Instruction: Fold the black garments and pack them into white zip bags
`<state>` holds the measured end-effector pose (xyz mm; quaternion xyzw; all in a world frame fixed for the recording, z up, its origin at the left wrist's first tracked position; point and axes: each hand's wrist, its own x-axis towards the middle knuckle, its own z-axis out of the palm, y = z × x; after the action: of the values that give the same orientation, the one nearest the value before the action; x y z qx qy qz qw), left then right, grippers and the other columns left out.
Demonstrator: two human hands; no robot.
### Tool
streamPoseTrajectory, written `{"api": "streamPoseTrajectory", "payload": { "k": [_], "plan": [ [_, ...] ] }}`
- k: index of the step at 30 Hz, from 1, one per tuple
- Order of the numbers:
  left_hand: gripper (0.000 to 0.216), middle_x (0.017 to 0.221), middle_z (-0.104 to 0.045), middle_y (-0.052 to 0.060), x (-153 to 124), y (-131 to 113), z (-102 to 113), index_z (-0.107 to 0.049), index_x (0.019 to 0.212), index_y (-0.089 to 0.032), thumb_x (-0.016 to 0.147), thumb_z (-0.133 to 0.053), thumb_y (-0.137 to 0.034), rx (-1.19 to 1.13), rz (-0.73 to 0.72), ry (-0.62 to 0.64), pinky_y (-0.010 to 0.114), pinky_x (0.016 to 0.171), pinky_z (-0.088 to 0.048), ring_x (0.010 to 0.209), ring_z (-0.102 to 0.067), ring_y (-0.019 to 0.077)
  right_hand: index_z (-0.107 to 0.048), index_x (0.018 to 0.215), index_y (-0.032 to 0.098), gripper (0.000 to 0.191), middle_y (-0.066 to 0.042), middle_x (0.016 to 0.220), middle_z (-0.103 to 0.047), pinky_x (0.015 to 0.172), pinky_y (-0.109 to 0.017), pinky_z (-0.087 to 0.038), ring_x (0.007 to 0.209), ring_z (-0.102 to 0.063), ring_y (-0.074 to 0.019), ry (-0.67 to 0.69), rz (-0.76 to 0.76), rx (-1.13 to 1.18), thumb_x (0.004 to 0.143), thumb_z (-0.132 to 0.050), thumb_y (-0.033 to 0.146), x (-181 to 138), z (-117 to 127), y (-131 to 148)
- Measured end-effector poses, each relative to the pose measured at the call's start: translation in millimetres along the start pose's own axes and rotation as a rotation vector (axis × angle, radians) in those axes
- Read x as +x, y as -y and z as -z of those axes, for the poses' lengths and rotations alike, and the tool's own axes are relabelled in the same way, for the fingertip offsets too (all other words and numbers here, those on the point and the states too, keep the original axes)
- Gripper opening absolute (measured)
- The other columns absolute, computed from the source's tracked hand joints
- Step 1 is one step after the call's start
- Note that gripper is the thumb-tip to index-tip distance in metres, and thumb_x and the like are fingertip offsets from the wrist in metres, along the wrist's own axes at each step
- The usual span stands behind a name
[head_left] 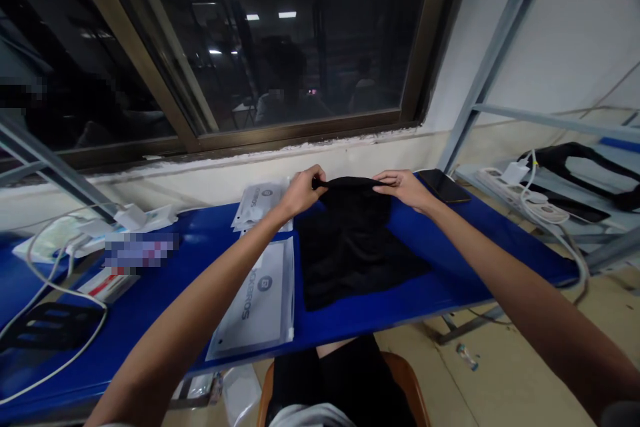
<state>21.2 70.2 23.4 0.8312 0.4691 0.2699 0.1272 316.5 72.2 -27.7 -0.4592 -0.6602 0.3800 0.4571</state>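
Cloth piece (353, 253), black, one: lies on the blue tabletop (207, 221), middle stretch, its near part spread flat and wrinkled, its far edge raised between two hands. Handling, as judged: light, soft, limp, without stiffness of its own; folds readily, may slide on the smooth-looking surface; little risk of breakage. Best hold: both ends of the far edge, where the fingers sit now, keeping the band taut.

Left hand (304, 190): above the tabletop's far side, wrist bent, thumb and fingers pinched on the edge's left end. Right hand (404, 189): same side of the tabletop, fingers extended inward, thumb below, pinched on the right end. Hands well apart; both forearms reach forward over the tabletop, converging.
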Motion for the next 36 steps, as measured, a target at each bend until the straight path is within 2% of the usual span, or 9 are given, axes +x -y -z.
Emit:
{"api": "streamPoseTrajectory", "payload": {
  "k": [3, 7, 11, 15, 18, 23, 27, 33, 36],
  "plan": [
    [0.017, 0.098, -0.070, 0.004, -46, -15, 14, -0.062, 0.099, -0.020, 0.086, -0.069, -0.027, -0.144, -0.194, 0.213, 0.030, 0.082, -0.049, 0.093, -0.066, 0.0198, -0.079, 0.099, 0.019, 0.035, -0.011, 0.108, -0.078, 0.098, -0.040, -0.051, 0.108, -0.071, -0.0262, 0.262, 0.090, -0.151, 0.072, -0.082, 0.040, -26, 15, 23],
    [0.027, 0.106, -0.072, 0.005, -79, -16, 12, -0.062, 0.114, -0.022, 0.094, -0.064, -0.040, -0.256, -0.159, 0.424, 0.029, 0.079, -0.053, 0.094, -0.069, 0.0195, -0.076, 0.120, 0.028, 0.042, -0.005, 0.133, -0.069, 0.114, -0.044, -0.040, 0.133, -0.058, -0.0307, 0.710, 0.083, -0.412, 0.082, -0.077, 0.045, -47, 30, 47],
    [0.018, 0.116, -0.069, 0.010, -49, 1, -20, -0.065, 0.109, -0.018, 0.094, -0.061, -0.027, 0.042, -0.103, 0.283, 0.034, 0.092, -0.050, 0.108, -0.064, 0.0239, -0.075, 0.121, 0.026, 0.033, -0.006, 0.127, -0.072, 0.111, -0.042, -0.042, 0.125, -0.063, -0.0283, 0.506, 0.197, -0.550, 0.093, -0.061, 0.037, -23, 13, 32],
    [0.024, 0.097, -0.072, 0.009, -10, 12, -43, -0.068, 0.092, -0.015, 0.075, -0.082, -0.026, 0.165, -0.084, 0.389, 0.035, 0.085, -0.050, 0.098, -0.066, 0.0278, -0.073, 0.120, 0.018, 0.040, -0.010, 0.111, -0.076, 0.087, -0.034, -0.052, 0.101, -0.069, -0.0257, 0.623, 0.109, -0.690, 0.079, -0.074, 0.022, 10, -14, 8],
    [0.019, 0.091, -0.071, 0.005, -6, 6, -38, -0.066, 0.096, -0.017, 0.082, -0.076, -0.025, 0.176, -0.088, 0.393, 0.031, 0.076, -0.048, 0.086, -0.067, 0.0227, -0.073, 0.104, 0.017, 0.022, -0.008, 0.099, -0.074, 0.080, -0.032, -0.050, 0.090, -0.067, -0.0230, 0.576, 0.242, -0.795, 0.082, -0.072, 0.023, 10, -15, 5],
    [0.019, 0.107, -0.070, 0.009, -47, -16, -22, -0.059, 0.114, -0.018, 0.096, -0.053, -0.015, 0.394, -0.288, 0.128, 0.034, 0.077, -0.046, 0.099, -0.066, 0.0264, -0.069, 0.104, 0.017, 0.018, -0.010, 0.105, -0.072, 0.088, -0.039, -0.045, 0.101, -0.063, -0.0254, 0.212, 0.672, -0.976, 0.093, -0.055, 0.014, -39, 1, 18],
    [0.023, 0.105, -0.072, 0.011, -98, -11, -23, -0.064, 0.109, -0.014, 0.100, -0.043, -0.008, 0.588, -0.607, 0.155, 0.034, 0.077, -0.051, 0.098, -0.067, 0.0251, -0.071, 0.105, 0.017, 0.026, -0.011, 0.109, -0.074, 0.094, -0.044, -0.043, 0.105, -0.063, -0.0264, 0.310, 0.889, -1.172, 0.094, -0.049, 0.006, -92, 4, 13],
    [0.031, 0.124, -0.070, 0.013, -134, 10, -26, -0.062, 0.125, -0.012, 0.099, -0.046, -0.008, 0.563, -0.600, 0.260, 0.040, 0.092, -0.055, 0.114, -0.066, 0.0276, -0.068, 0.124, 0.020, 0.030, -0.010, 0.123, -0.071, 0.098, -0.047, -0.047, 0.113, -0.064, -0.0280, 0.379, 0.809, -1.169, 0.095, -0.060, 0.020, -136, -2, -1],
    [0.049, 0.126, -0.067, 0.018, -130, 9, -24, -0.055, 0.135, -0.009, 0.091, -0.041, 0.004, 0.503, -0.484, 0.301, 0.043, 0.096, -0.053, 0.116, -0.064, 0.0292, -0.061, 0.135, 0.019, 0.048, -0.013, 0.127, -0.068, 0.098, -0.047, -0.051, 0.114, -0.064, -0.0293, 0.389, 0.709, -1.152, 0.089, -0.056, 0.007, -138, -6, 3]
  ]
}}
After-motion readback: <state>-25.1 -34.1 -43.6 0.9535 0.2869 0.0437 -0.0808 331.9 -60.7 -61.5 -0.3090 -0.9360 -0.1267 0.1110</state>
